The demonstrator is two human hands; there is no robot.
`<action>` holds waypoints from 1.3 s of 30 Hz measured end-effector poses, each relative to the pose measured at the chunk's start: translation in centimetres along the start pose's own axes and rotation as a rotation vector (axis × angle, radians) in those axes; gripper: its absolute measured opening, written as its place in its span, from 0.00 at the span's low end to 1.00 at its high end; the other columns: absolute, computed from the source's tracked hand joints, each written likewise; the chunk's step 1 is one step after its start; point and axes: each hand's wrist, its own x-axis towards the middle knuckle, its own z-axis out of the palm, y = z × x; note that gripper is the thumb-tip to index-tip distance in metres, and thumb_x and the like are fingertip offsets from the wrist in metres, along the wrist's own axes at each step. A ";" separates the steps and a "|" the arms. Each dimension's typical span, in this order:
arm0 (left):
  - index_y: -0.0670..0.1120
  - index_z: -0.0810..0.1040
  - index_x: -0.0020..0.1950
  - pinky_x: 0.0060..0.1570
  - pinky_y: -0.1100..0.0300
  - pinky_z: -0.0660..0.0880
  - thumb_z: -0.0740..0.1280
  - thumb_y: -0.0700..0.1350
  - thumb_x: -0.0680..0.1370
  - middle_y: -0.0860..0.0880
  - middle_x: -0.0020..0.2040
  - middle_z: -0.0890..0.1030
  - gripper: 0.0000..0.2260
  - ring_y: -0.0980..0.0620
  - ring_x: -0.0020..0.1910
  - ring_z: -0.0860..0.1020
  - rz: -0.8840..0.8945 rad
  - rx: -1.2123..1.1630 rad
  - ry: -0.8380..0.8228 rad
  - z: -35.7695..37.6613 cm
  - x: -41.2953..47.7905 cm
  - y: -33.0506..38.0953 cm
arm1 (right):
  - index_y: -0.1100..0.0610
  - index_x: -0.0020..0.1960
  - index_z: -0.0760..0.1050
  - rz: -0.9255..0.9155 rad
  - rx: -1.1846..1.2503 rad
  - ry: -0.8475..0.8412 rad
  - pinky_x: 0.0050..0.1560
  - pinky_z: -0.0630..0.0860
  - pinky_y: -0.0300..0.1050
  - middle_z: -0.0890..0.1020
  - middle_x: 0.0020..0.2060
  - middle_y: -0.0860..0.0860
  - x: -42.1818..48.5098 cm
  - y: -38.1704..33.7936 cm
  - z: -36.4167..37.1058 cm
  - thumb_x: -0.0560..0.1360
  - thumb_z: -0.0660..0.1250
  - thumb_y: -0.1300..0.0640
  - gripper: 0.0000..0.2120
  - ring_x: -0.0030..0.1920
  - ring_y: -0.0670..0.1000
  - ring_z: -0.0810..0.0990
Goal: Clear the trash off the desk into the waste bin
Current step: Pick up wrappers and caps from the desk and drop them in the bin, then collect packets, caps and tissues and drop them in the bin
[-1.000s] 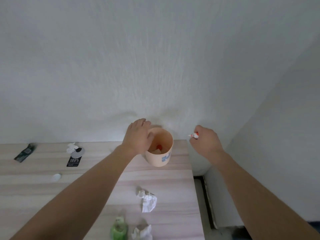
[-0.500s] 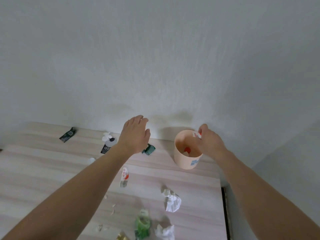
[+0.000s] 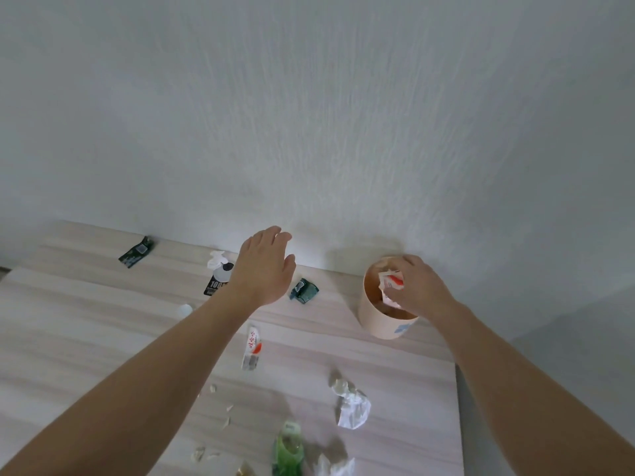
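At the right of the frame the right hand (image 3: 417, 290) pinches a red-white wrapper (image 3: 391, 282) over the waste bin (image 3: 385, 321) and should release well inside the rim, while the left hand (image 3: 264, 269) hovers with fingers straight.

Soft, cool, rather dim daylight lies evenly on the wall (image 3: 309, 115) and the desk (image 3: 86, 321). A faint shadow spreads on the wall just left of the right hand (image 3: 417, 292), which grips a packet (image 3: 391, 281) over the bin (image 3: 381, 324). Another sits beyond the left hand (image 3: 264, 273). Nearer than the grip, a green wrapper (image 3: 287, 448) blurs at the frame's edge, where the forearms (image 3: 103, 407) stretch and the desk's edge bends.
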 end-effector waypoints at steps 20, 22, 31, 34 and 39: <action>0.44 0.68 0.69 0.66 0.49 0.63 0.59 0.48 0.80 0.44 0.68 0.71 0.19 0.42 0.66 0.69 -0.023 0.045 0.029 -3.9 -5.9 2.4 | 0.58 0.72 0.63 -0.053 -0.283 0.322 0.71 0.60 0.53 0.68 0.70 0.54 -8.3 -3.4 -6.4 0.79 0.55 0.49 0.24 0.71 0.56 0.63; 0.44 0.68 0.69 0.66 0.49 0.63 0.58 0.49 0.80 0.44 0.68 0.70 0.19 0.43 0.66 0.69 -0.033 0.051 0.038 -4.8 -7.7 2.5 | 0.59 0.70 0.65 -0.077 -0.265 0.353 0.69 0.61 0.53 0.71 0.68 0.55 -9.8 -3.9 -6.9 0.78 0.55 0.50 0.24 0.69 0.57 0.65; 0.44 0.70 0.66 0.63 0.47 0.67 0.58 0.49 0.79 0.45 0.64 0.73 0.17 0.42 0.63 0.72 -0.192 0.050 0.135 -9.6 -17.4 0.9 | 0.58 0.71 0.65 -0.234 -0.200 0.323 0.69 0.60 0.52 0.69 0.70 0.55 -14.7 -9.7 -7.0 0.79 0.55 0.51 0.23 0.71 0.56 0.63; 0.44 0.71 0.65 0.63 0.46 0.68 0.58 0.50 0.78 0.44 0.64 0.74 0.19 0.41 0.63 0.72 -0.260 0.075 0.168 -11.5 -21.2 -1.4 | 0.59 0.71 0.64 -0.322 -0.197 0.292 0.68 0.61 0.52 0.69 0.69 0.56 -16.2 -13.5 -6.3 0.79 0.55 0.51 0.23 0.70 0.57 0.64; 0.44 0.70 0.67 0.64 0.46 0.66 0.57 0.49 0.78 0.43 0.65 0.73 0.19 0.40 0.63 0.71 -0.328 0.103 0.221 -14.0 -26.7 -6.3 | 0.59 0.69 0.67 -0.428 -0.206 0.279 0.64 0.64 0.53 0.72 0.66 0.55 -18.8 -20.9 -3.9 0.79 0.56 0.51 0.22 0.66 0.58 0.68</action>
